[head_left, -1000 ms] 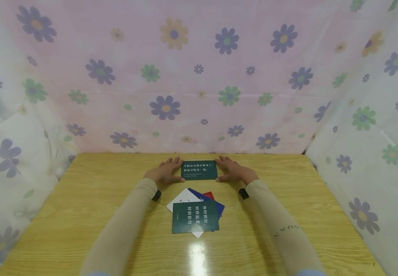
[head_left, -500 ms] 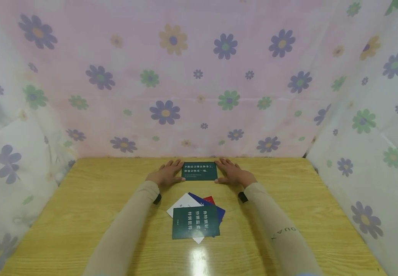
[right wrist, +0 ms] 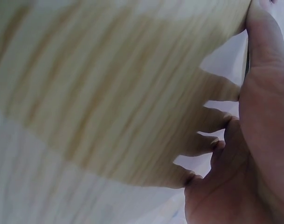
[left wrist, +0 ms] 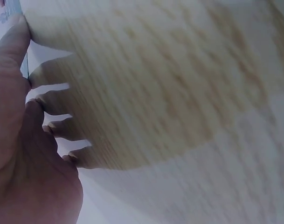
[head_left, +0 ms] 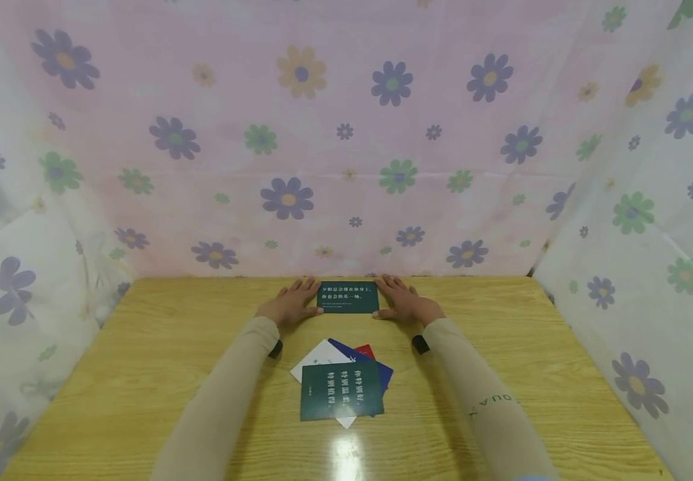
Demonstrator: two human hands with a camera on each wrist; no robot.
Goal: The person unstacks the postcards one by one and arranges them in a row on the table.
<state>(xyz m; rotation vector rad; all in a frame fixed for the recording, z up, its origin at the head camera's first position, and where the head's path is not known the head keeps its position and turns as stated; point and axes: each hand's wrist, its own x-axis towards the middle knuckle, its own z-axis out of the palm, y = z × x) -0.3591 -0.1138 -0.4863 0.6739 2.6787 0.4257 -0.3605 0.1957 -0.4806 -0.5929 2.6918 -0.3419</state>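
Observation:
A dark green card (head_left: 348, 298) with white lettering lies flat near the table's back edge. At its left side, my left hand (head_left: 289, 303) rests with fingers spread, thumb and index tip touching the card. My right hand (head_left: 408, 302) mirrors it on the right side, fingers fairly straight. In the left wrist view the left hand (left wrist: 20, 126) has its fingertips down on the wood. The right wrist view shows the right hand (right wrist: 253, 121) likewise, with only a thin edge of the card visible.
Closer to me lies a fanned pile: another green card (head_left: 342, 391) on top, over a white card (head_left: 321, 357), a blue card (head_left: 382, 375) and a red card (head_left: 366, 350). Flower-patterned cloth (head_left: 346, 153) encloses the wooden table (head_left: 160, 361) at the back and sides.
The head view has tilted slightly upward. Relative to the table, both hands and the green card between them have slid a little toward the back edge. The pile has stayed put.

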